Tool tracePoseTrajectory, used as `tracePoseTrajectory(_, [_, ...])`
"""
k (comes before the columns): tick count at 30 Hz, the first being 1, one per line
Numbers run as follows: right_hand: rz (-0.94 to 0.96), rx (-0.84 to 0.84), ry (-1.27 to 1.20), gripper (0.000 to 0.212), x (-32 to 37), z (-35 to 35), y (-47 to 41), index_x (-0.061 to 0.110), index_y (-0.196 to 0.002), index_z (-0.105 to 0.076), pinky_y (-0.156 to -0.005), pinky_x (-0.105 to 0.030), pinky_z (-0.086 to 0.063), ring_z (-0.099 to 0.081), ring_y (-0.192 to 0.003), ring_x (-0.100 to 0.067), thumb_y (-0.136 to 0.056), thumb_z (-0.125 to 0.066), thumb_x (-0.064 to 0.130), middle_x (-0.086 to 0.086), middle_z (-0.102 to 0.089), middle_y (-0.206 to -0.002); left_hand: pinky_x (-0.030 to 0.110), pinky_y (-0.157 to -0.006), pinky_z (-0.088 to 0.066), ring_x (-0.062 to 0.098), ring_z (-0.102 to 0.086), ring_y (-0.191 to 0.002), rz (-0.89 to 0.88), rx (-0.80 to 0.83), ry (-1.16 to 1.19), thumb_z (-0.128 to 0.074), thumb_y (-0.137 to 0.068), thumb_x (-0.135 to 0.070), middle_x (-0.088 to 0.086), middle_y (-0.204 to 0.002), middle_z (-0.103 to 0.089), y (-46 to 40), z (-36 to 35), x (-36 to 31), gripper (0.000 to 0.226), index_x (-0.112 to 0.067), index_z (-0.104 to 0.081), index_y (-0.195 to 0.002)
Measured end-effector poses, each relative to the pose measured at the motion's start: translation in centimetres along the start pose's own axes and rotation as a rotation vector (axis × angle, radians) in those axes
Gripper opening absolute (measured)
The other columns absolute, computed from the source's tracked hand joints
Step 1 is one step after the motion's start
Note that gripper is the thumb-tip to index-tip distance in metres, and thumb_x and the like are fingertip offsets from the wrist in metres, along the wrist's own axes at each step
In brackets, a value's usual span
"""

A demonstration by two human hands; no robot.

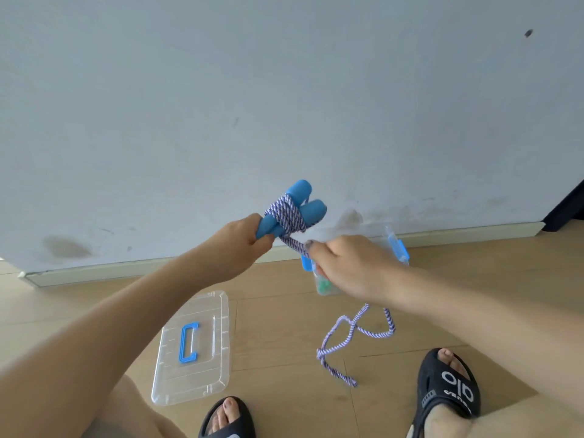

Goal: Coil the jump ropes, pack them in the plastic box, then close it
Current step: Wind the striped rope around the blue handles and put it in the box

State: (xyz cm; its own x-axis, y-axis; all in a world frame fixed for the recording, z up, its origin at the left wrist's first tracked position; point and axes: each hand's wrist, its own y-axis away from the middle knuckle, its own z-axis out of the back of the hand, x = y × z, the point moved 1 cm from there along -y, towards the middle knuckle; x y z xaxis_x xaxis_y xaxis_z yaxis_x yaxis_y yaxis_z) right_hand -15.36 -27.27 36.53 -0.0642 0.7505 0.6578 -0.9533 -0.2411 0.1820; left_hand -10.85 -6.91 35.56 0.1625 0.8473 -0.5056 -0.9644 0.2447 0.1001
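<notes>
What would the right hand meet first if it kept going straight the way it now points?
Probably the blue jump rope handles, wrapped in purple-white rope and held by the left hand. The right hand points up-left along the rope it pinches; depth is unclear.

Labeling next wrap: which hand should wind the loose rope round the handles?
Right hand, probably: its fingers already pinch the rope just below the wraps, slack trailing to the floor. The left hand grips the blue handles, steadying them.
</notes>
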Motion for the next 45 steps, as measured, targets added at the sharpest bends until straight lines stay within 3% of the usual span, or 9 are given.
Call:
tracePoseTrajectory(4, [0.195, -0.159, 0.087, 0.051, 2.0, 1.7, 0.3, 0.012, -0.057, -0.033, -0.051, -0.038, -0.031, -0.032, -0.050, -0.017, -0.098, -0.049, 0.040, -0.017, -0.045, -0.054, 0.028, -0.052, -0.032, 0.021, -0.041, -0.060, -0.104, 0.039, -0.168, -0.048, -0.100, -0.028, 0.000, -0.073, -0.048, 0.1, -1.2, -0.5, 0.023, -0.012, -0.040, -0.085])
tracePoseTrajectory(10, [0.325, -0.118, 0.138, 0.055, 3.1, 2.5, 0.1, 0.016, -0.057, -0.025, -0.048, -0.030, -0.019, -0.020, -0.049, -0.014, -0.098, -0.052, 0.041, -0.001, -0.023, -0.052, 0.028, -0.052, -0.028, 0.015, -0.038, -0.054, -0.257, 0.118, -0.252, -0.044, -0.099, -0.027, -0.002, -0.067, -0.044, 0.4, -1.9, -1.5, 0.027, -0.027, -0.034, -0.073])
tracePoseTrajectory(15, [0.321, -0.219, 0.128, 0.058, 2.7, 5.1, -2.8, 0.017, -0.058, -0.025, -0.049, -0.032, -0.015, -0.019, -0.051, -0.014, -0.094, -0.058, 0.049, 0.001, -0.021, -0.053, 0.036, -0.058, -0.035, 0.024, -0.046, -0.061, -0.416, 0.095, -0.306, -0.047, -0.100, -0.031, 0.004, -0.071, -0.050, 1.5, -2.1, -3.0, 0.024, -0.008, -0.046, -0.095])
tracePoseTrajectory(25, [0.198, -0.050, 0.359, 0.068, 1.3, 6.2, -5.7, 0.013, -0.053, -0.036, -0.052, -0.033, -0.026, -0.028, -0.050, -0.018, -0.086, -0.052, 0.070, 0.000, -0.028, -0.050, 0.022, -0.050, -0.029, 0.016, -0.037, -0.055, -0.659, 0.157, -0.150, -0.052, -0.089, -0.029, -0.005, -0.062, -0.043, 5.6, -1.1, -6.6, 0.016, -0.018, -0.042, -0.084])
tracePoseTrajectory(27, [0.094, 0.016, 0.223, 0.061, -0.5, 6.2, -5.0, 0.017, -0.053, -0.034, -0.053, -0.033, -0.030, -0.032, -0.053, -0.016, -0.094, -0.052, 0.058, 0.003, -0.029, -0.052, 0.021, -0.049, -0.029, 0.013, -0.032, -0.053, -0.586, 0.113, 0.055, -0.058, -0.088, -0.020, -0.004, -0.059, -0.041, 5.8, -0.4, -6.9, 0.018, -0.013, -0.044, -0.079])
tracePoseTrajectory(30, [-0.082, 0.107, 0.094, 0.040, -2.3, 5.2, -3.4, 0.027, -0.067, -0.035, -0.057, -0.007, -0.041, -0.044, -0.065, -0.008, -0.103, -0.050, 0.016, 0.009, -0.038, -0.069, 0.017, -0.049, -0.029, 0.008, -0.030, -0.053, -0.397, -0.049, 0.195, -0.060, -0.091, -0.020, -0.005, -0.060, -0.039, 5.1, 1.1, -6.0, 0.021, -0.008, -0.047, -0.079])
tracePoseTrajectory(35, [-0.039, 0.003, -0.082, 0.052, -0.8, 0.9, -3.9, 0.017, -0.057, -0.039, -0.057, -0.031, -0.039, -0.038, -0.047, -0.018, -0.105, -0.035, 0.038, 0.003, -0.042, -0.051, 0.035, -0.058, -0.042, 0.014, -0.042, -0.056, -0.096, -0.103, 0.301, -0.053, -0.094, -0.035, -0.006, -0.065, -0.052, 2.3, 1.2, -2.9, 0.026, -0.018, -0.048, -0.074])
tracePoseTrajectory(38, [-0.044, 0.041, -0.015, 0.047, -0.7, -0.4, -3.5, 0.023, -0.059, -0.035, -0.074, -0.041, -0.048, -0.045, -0.064, -0.027, -0.105, -0.032, 0.030, -0.006, -0.049, -0.062, 0.037, -0.058, -0.044, 0.018, -0.046, -0.058, 0.021, -0.100, 0.222, -0.052, -0.092, -0.036, 0.000, -0.069, -0.059, 0.9, 0.8, -1.2, 0.025, -0.016, -0.052, -0.077])
tracePoseTrajectory(45, [-0.063, 0.110, 0.139, 0.037, 0.6, -0.9, -1.4, 0.011, -0.090, -0.054, -0.077, -0.035, -0.045, -0.050, -0.082, -0.027, -0.106, -0.026, 0.030, -0.011, -0.056, -0.089, 0.032, -0.055, -0.037, 0.022, -0.043, -0.063, 0.070, -0.081, 0.053, -0.049, -0.096, -0.034, 0.015, -0.088, -0.062, 0.0, -1.1, -1.3, 0.032, -0.002, -0.048, -0.091])
